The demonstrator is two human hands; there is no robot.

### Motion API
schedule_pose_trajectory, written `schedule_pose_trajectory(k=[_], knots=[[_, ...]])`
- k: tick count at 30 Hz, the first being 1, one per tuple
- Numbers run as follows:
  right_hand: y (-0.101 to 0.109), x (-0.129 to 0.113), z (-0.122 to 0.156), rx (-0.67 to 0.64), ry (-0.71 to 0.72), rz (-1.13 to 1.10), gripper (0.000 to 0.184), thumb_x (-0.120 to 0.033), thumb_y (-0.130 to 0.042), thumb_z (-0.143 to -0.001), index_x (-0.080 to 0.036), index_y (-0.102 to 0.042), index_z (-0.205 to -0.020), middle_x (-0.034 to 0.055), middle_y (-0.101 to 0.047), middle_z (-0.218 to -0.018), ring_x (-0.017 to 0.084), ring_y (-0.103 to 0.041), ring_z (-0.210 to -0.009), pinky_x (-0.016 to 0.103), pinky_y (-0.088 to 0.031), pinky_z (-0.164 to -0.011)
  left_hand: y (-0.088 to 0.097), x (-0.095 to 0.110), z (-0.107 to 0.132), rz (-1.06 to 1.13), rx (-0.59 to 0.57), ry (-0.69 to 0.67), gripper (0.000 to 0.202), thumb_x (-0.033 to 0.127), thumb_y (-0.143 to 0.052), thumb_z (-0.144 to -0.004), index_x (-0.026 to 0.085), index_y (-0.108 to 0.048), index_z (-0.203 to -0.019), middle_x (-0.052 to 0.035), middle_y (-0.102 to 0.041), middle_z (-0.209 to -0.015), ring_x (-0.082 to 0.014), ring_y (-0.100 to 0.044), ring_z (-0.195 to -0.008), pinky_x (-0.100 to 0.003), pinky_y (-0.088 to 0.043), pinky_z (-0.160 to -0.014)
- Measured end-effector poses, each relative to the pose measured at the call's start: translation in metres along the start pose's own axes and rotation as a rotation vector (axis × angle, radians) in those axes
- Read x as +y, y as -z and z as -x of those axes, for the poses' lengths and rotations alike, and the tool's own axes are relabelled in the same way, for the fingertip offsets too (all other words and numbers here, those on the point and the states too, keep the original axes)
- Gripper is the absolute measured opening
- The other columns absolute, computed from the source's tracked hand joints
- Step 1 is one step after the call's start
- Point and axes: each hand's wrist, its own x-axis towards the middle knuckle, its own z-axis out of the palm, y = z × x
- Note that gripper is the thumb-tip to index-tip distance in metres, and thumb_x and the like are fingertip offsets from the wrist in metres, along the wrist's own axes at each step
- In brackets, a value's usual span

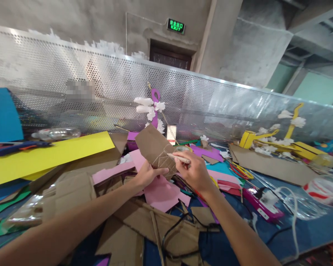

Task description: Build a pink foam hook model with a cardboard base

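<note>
The person's left forearm (80, 214), toward the lower left of the frame, is slim, smooth and bare as far as I can see it. The right forearm (234, 225), lower right, matches; both taper to narrow wrists and bare, slender-fingered hands, left (147, 173) and right (194, 169), around the centre.

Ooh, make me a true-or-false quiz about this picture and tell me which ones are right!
1. The left hand holds a piece of brown cardboard. True.
2. The right hand holds a pair of scissors. False: it holds a pale pointed stick.
3. The green exit sign is above the doorway. True.
4. The big yellow sheet lies to the right of the brown cardboard. False: it lies to the left.
5. The purple power strip has nothing plugged in. False: a white plug is in it.
</note>
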Motion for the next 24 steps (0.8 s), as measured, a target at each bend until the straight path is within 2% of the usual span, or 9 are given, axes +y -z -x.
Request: schedule_pose_trajectory(k=[4,9,14,18,20,22,24], knots=[[-0.001,0.001,0.0,-0.027,0.012,0.006,0.022,-0.024,-0.057,-0.099,-0.023,-0.071,-0.115,0.0058,-0.078,-0.107,0.022,-0.072,-0.1,0.036,-0.056,-0.092,0.0,0.002,0.0,-0.006,0.008,0.018,0.029,0.029,-0.084,-0.065,0.018,-0.062,-0.08,0.0035,-0.057,-0.06,-0.0163,-0.056,-0.061,-0.028,-0.047,-0.057],[0.003,0.004,0.002,-0.02,-0.041,0.046,0.014,-0.022,-0.059,-0.094,-0.022,-0.071,-0.1,0.0054,-0.076,-0.093,0.021,-0.071,-0.084,0.034,-0.057,-0.079,0.0,-0.003,-0.003,0.02,-0.011,0.008,0.03,0.03,-0.083,-0.064,0.017,-0.061,-0.08,0.0021,-0.061,-0.067,-0.0136,-0.053,-0.057,-0.026,-0.045,-0.053],[0.005,0.003,0.002,-0.027,-0.007,0.043,0.016,-0.022,-0.058,-0.095,-0.022,-0.072,-0.102,0.0062,-0.077,-0.097,0.022,-0.072,-0.09,0.035,-0.057,-0.082,0.001,-0.004,-0.004,0.015,-0.006,0.004,0.026,0.027,-0.08,-0.065,0.017,-0.061,-0.078,0.0022,-0.061,-0.065,-0.0132,-0.053,-0.056,-0.026,-0.045,-0.053],[0.011,0.005,0.001,0.015,-0.046,0.037,0.014,-0.023,-0.058,-0.095,-0.022,-0.072,-0.097,0.0057,-0.077,-0.094,0.022,-0.072,-0.085,0.035,-0.057,-0.078,0.0,-0.002,-0.002,0.036,0.034,0.047,0.031,0.027,-0.083,-0.063,0.017,-0.062,-0.083,0.0016,-0.063,-0.068,-0.0136,-0.055,-0.056,-0.025,-0.045,-0.051],[0.014,0.009,0.0,0.06,-0.05,0.035,0.017,-0.025,-0.057,-0.097,-0.023,-0.073,-0.103,0.0062,-0.078,-0.1,0.023,-0.073,-0.091,0.036,-0.057,-0.085,0.0,-0.001,-0.001,0.051,0.038,0.054,0.031,0.029,-0.084,-0.063,0.016,-0.061,-0.08,0.0008,-0.063,-0.068,-0.0138,-0.055,-0.056,-0.026,-0.045,-0.051],[0.017,0.018,0.0,0.09,-0.06,0.045,0.024,-0.027,-0.052,-0.101,-0.023,-0.071,-0.116,0.0074,-0.078,-0.112,0.024,-0.072,-0.105,0.04,-0.055,-0.096,0.0,-0.001,-0.002,0.063,0.019,0.048,0.031,0.031,-0.084,-0.064,0.016,-0.06,-0.076,0.0003,-0.062,-0.066,-0.0136,-0.055,-0.056,-0.026,-0.045,-0.051],[0.018,0.029,0.0,0.067,-0.117,0.057,0.03,-0.028,-0.048,-0.103,-0.023,-0.067,-0.126,0.0094,-0.076,-0.12,0.026,-0.071,-0.111,0.042,-0.054,-0.098,0.001,-0.001,-0.002,0.076,-0.016,0.05,0.031,0.033,-0.084,-0.064,0.016,-0.06,-0.074,0.0004,-0.06,-0.065,-0.0132,-0.054,-0.056,-0.025,-0.045,-0.051]])
